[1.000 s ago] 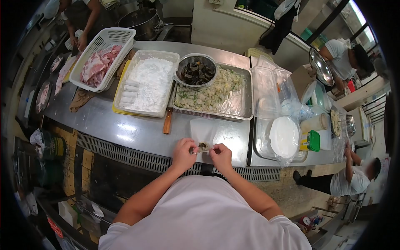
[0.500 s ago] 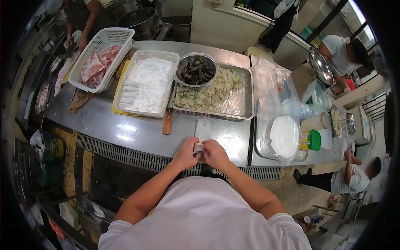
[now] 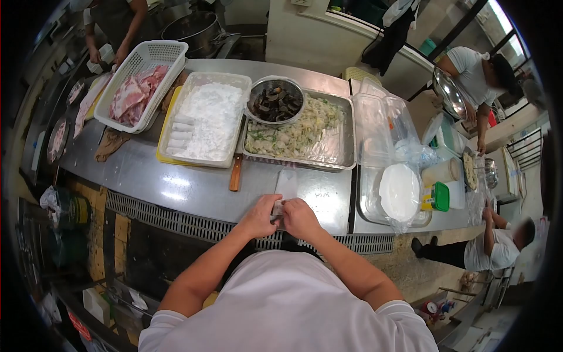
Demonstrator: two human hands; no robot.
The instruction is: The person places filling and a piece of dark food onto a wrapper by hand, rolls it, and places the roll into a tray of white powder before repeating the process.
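Observation:
At the table's front edge, my left hand [image 3: 258, 217] and my right hand [image 3: 302, 219] meet with fingers pinched on the near end of a white wrapper strip [image 3: 287, 183]. The strip lies flat on the steel table away from me. What is inside the pinched end is too small to tell. Beyond it stand a metal tray of pale chopped filling with green bits [image 3: 293, 134], a bowl of dark pieces [image 3: 277, 104] on the tray's left corner, and a tub of white powder [image 3: 206, 120] with several white rolls. A wooden-handled knife [image 3: 236, 173] lies left of the strip.
A white basket of raw meat [image 3: 141, 94] stands at the back left, near a brown cloth [image 3: 110, 144]. On the right are clear containers [image 3: 370, 132], a white round stack [image 3: 400, 192] and a green-lidded tub [image 3: 436, 197]. Co-workers stand at the upper left, upper right and right.
My hands have shifted slightly at the strip's near end, still together. The co-worker at the upper right has stretched an arm down toward the table, and the upper-left co-worker's hands have moved.

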